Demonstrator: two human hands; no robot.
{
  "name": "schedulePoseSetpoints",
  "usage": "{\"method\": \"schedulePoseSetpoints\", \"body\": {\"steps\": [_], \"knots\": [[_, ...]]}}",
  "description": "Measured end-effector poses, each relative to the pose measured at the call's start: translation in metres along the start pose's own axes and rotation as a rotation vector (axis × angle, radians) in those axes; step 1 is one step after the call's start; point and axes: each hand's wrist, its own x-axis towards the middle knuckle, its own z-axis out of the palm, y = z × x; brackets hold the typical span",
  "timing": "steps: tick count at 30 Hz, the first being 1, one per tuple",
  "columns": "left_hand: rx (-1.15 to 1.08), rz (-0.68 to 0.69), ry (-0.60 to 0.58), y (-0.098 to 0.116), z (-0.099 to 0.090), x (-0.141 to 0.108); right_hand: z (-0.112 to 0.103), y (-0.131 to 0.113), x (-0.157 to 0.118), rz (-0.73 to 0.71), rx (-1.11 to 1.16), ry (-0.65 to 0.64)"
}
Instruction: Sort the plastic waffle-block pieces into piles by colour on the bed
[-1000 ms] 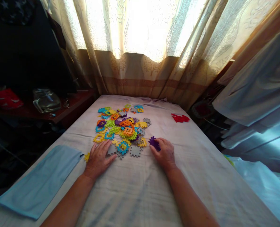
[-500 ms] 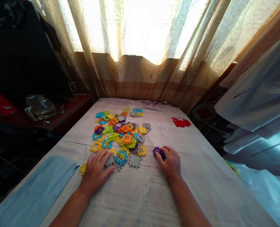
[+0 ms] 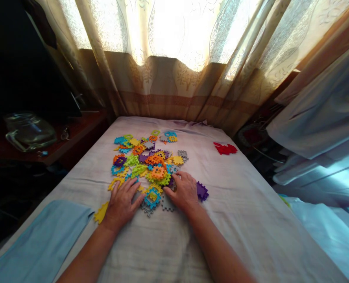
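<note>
In the head view, the landmark is a loose heap of multicoloured, tooth-edged flat plastic tiles (image 3: 155, 159), lying on a pale, creased cloth sheet (image 3: 233, 236) that covers a flat surface. The left hand (image 3: 122, 202) rests at the heap's near left edge, palm down, fingers loosely spread and thumb apart; it lies over some tiles and appears to grip none. A bright yellow tooth-edged plastic tile (image 3: 101, 212) sits just outside that hand, left of the heap.

The right hand (image 3: 183, 191) is at the heap's near right edge, half closed, with thumb and fingers bent around dark pieces there; whether it has hold of one cannot be told. A flat grey tooth-edged plastic tile (image 3: 168, 203) lies beneath its thumb side, on the heap's near edge. A deep purple tooth-edged plastic tile (image 3: 202, 191) lies right of the heap, just beyond the right hand and apart from the other tiles. A cluster of red flat pieces (image 3: 225, 148) lies farther right of the heap, well apart from it.

The step in hand looks like picking at the heap with the right hand while the left steadies it. Lifting one piece would call for a pinch on its toothed edge, freeing it from overlapping neighbours.
</note>
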Motion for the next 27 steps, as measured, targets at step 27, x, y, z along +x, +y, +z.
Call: {"method": "schedulePoseSetpoints", "body": {"steps": [27], "knots": [[-0.035,0.004,-0.090,-0.005,0.000,-0.002,-0.100,0.079,0.027,0.393,0.005,-0.781]]}}
